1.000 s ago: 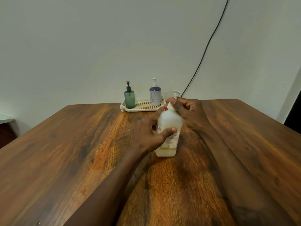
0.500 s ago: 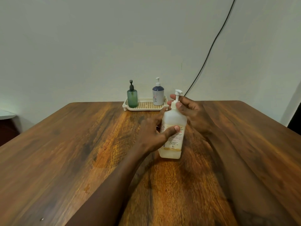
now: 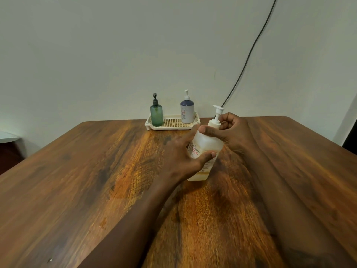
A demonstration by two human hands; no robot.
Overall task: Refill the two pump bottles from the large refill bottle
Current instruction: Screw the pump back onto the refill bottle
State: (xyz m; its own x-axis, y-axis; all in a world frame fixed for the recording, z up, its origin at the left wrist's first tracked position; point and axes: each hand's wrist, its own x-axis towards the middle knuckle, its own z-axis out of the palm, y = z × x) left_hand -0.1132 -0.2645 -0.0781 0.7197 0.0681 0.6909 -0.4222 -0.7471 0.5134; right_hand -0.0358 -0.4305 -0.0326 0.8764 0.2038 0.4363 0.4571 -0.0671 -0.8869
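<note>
The large translucent refill bottle (image 3: 206,145) with a white pump top stands tilted on the wooden table (image 3: 96,180) in front of me. My left hand (image 3: 180,157) wraps around its body from the left. My right hand (image 3: 230,132) grips the white pump collar at its neck. A green pump bottle (image 3: 156,113) with a black pump and a blue-and-white pump bottle (image 3: 187,111) stand upright in a cream perforated tray (image 3: 172,124) at the table's far edge.
A black cable (image 3: 249,55) runs down the pale wall behind the table. A white surface edge (image 3: 7,137) shows at the far left. A dark opening (image 3: 350,132) lies at the far right.
The refill bottle's pump head, covered by my right hand a second ago, now stands clear above my fingers. My right hand has shifted around the collar. Both hands keep their hold.
</note>
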